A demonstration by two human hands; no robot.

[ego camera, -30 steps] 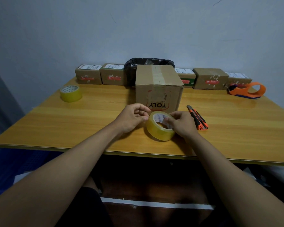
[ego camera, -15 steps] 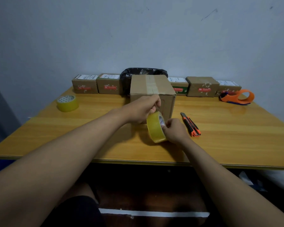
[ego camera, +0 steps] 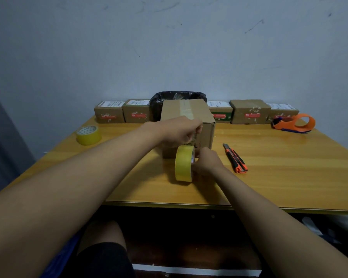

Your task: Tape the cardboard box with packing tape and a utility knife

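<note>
A brown cardboard box (ego camera: 186,111) stands mid-table with a strip of clear tape along its top. In front of it a yellow roll of packing tape (ego camera: 183,163) stands on edge on the wood. My right hand (ego camera: 206,164) grips the roll from its right side. My left hand (ego camera: 180,131) is above the roll against the box's front face, fingers pinched on the free end of the tape. An orange and black utility knife (ego camera: 235,158) lies to the right of the roll, untouched.
A second yellow tape roll (ego camera: 88,135) lies at the left of the wooden table (ego camera: 289,167). An orange tape dispenser (ego camera: 294,122) sits at the back right. Several small parcels (ego camera: 249,111) and a black-lined bin (ego camera: 169,97) line the wall.
The roll went from lying tilted to standing on edge. My left hand rose from the roll to the box's front face, drawing the tape end up. The view has shifted.
</note>
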